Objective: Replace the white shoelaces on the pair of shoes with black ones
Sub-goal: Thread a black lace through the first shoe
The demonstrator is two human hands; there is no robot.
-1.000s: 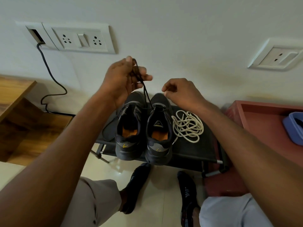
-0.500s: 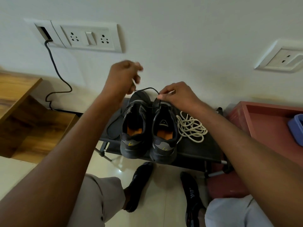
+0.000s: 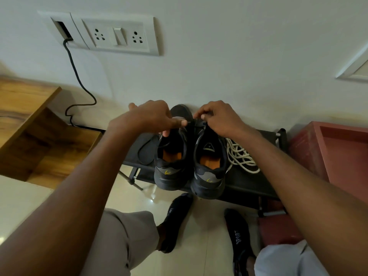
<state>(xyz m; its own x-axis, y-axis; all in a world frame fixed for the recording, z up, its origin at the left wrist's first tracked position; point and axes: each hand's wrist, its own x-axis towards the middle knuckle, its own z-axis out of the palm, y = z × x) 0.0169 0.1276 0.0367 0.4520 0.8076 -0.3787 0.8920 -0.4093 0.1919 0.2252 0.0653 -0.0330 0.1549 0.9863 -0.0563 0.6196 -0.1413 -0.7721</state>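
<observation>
two hands meet above the shoes: the left hand [image 3: 151, 116] and right hand [image 3: 216, 118] each pinch the black lace [image 3: 192, 122] (fingers curled) over the right shoe [image 3: 209, 166], beside the left shoe [image 3: 171, 162]. white laces [image 3: 240, 156] lie piled just right of them on the rack [image 3: 249, 184].

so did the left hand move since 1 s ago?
Yes. The left hand has dropped from well above the shoes to their toe end, level with the right hand, pinching the black lace.

Head-worn view, forward and down (close) over the shoes [image 3: 191, 156].
</observation>
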